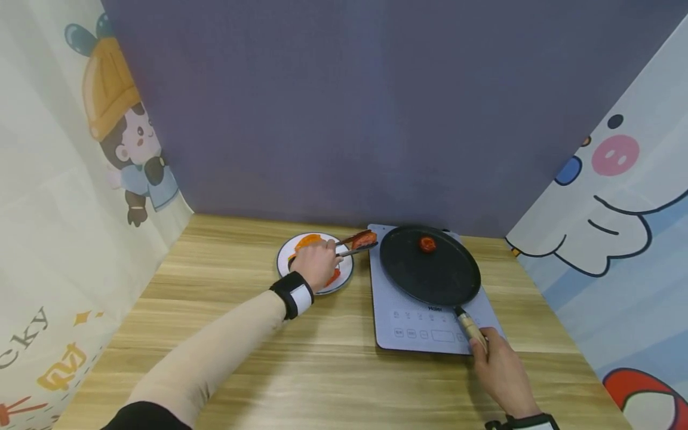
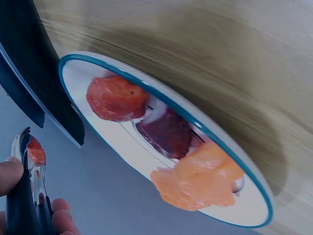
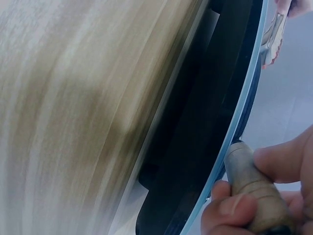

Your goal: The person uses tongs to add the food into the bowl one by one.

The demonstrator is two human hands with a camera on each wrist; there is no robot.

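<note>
My left hand [image 1: 315, 263] holds a pair of tongs [image 2: 22, 205] above the right side of a white plate [image 2: 120, 142] with a blue-green rim. A reddish meat-like piece [image 1: 365, 240] is caught between the tongs' tips, near the pan's left edge. On the plate lie orange slices [image 2: 200, 178], a dark red piece [image 2: 166, 133] and a red piece [image 2: 117, 98]. My right hand [image 1: 505, 373] grips the wooden handle [image 3: 259, 196] of a round black frying pan [image 1: 430, 275]. One small red piece [image 1: 427, 243] lies in the pan, towards its far side.
Beneath the pan is a flat light-grey induction cooker [image 1: 387, 304] with its touch panel at the front. Both stand on a wood-grain table [image 1: 322, 370]. A grey-purple wall panel [image 1: 344, 119] rises at the back, with printed curtains [image 1: 43, 179] on both sides.
</note>
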